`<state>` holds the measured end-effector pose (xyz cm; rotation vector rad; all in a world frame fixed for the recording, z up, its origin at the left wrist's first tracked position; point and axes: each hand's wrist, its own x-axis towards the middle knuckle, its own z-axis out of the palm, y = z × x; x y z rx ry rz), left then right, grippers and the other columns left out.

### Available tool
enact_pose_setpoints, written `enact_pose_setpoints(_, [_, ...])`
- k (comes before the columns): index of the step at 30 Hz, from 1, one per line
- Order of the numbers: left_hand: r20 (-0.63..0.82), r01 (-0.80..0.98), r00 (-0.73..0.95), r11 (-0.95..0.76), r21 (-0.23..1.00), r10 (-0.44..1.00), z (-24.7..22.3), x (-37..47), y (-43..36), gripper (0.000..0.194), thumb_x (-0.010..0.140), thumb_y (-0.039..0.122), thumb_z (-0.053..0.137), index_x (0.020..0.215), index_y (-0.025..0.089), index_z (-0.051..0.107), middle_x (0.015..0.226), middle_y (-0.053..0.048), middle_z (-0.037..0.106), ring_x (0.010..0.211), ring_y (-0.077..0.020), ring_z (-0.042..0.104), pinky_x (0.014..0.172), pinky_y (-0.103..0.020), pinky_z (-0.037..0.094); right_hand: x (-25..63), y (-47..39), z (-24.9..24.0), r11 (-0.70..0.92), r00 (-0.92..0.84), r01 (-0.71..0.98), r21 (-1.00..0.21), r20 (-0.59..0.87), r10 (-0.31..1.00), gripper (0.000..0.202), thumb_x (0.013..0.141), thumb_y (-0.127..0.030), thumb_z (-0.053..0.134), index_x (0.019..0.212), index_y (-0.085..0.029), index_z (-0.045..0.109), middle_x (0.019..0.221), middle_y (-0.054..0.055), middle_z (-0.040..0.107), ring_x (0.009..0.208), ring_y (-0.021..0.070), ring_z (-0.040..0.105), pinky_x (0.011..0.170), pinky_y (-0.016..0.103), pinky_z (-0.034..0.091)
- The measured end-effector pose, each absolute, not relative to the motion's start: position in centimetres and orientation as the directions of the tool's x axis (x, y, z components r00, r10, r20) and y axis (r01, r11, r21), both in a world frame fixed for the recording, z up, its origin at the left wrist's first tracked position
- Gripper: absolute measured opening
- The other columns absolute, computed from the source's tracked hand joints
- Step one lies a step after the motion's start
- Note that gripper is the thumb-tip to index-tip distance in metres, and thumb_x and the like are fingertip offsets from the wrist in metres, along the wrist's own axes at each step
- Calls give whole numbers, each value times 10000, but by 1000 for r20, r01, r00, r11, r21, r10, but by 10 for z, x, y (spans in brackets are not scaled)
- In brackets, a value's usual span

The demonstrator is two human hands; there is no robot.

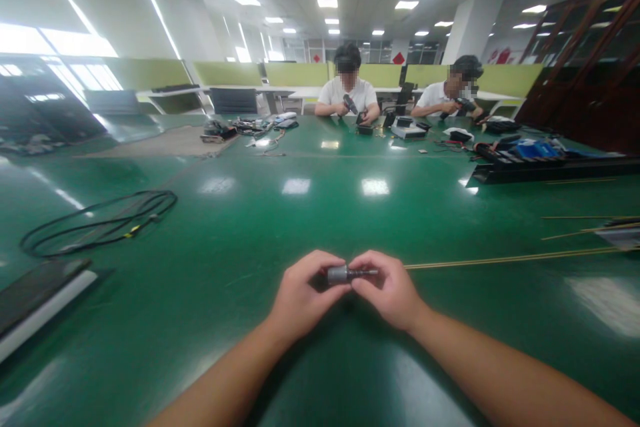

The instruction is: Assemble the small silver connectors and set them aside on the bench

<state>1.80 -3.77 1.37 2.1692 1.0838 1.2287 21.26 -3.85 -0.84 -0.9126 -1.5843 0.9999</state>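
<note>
Between my two hands is a small metal part with a shaft (338, 274), lying level: a grey cylinder on the left, a thinner dark stepped stem on the right. My left hand (305, 290) pinches the cylinder between thumb and fingers. At the stem, my right hand (393, 287) curls its thumb and fingers round it, and the tip shows inside the curl. The hands almost meet at the middle of the part, just above the green tabletop (240, 320). Thin yellowish rods (500, 259) run rightward from behind my right hand.
A coiled black cable (100, 223) and a dark flat box with a white edge (43, 303) lie at left. Across the table, two people (346, 90) work with hand tools among electronic parts (407, 127). A long black tray (540, 170) stands at right.
</note>
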Motion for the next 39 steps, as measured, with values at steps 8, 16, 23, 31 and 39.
enact_pose_setpoints(8, [528, 424, 336, -626, 654, 780, 15, 18, -38, 190, 800, 255, 783, 970, 203, 717, 917, -50, 731, 833, -183, 672, 774, -286, 534, 211, -38, -5, 293, -221, 60, -954, 273, 936, 67, 751, -209, 693, 793, -185, 646, 749, 12, 664, 680, 170, 627, 641, 271, 497])
enact_pose_setpoints(16, [525, 440, 326, -618, 652, 786, 17, 18, -39, 196, 792, 257, 797, 969, 207, 730, 927, -49, 744, 843, -182, 683, 776, -278, 536, 213, -34, -7, 282, -239, 47, -958, 263, 935, 68, 741, -195, 693, 758, -175, 631, 733, 9, 651, 682, 168, 617, 650, 273, 486])
enact_pose_setpoints(23, [533, 446, 325, -624, 642, 781, 16, 18, -39, 208, 789, 258, 801, 979, 211, 730, 930, -47, 747, 846, -180, 686, 781, -281, 541, 214, -34, -9, 268, -244, 42, -963, 250, 937, 87, 745, -205, 702, 762, -180, 621, 737, 4, 654, 686, 167, 617, 657, 274, 485])
enact_pose_setpoints(31, [542, 450, 318, -627, 636, 778, 16, 18, -38, 185, 803, 259, 782, 975, 212, 733, 933, -55, 746, 853, -190, 690, 783, -290, 549, 212, -35, -8, 277, -244, 40, -960, 259, 934, 107, 758, -222, 714, 785, -183, 619, 749, 7, 661, 685, 167, 621, 647, 272, 492])
enact_pose_setpoints(39, [544, 439, 313, -627, 644, 778, 17, 18, -39, 177, 797, 254, 785, 961, 209, 739, 933, -57, 750, 846, -188, 689, 783, -290, 551, 212, -35, -9, 258, -236, 74, -963, 234, 943, 111, 778, -252, 713, 795, -176, 634, 765, 14, 669, 718, 172, 626, 675, 275, 487])
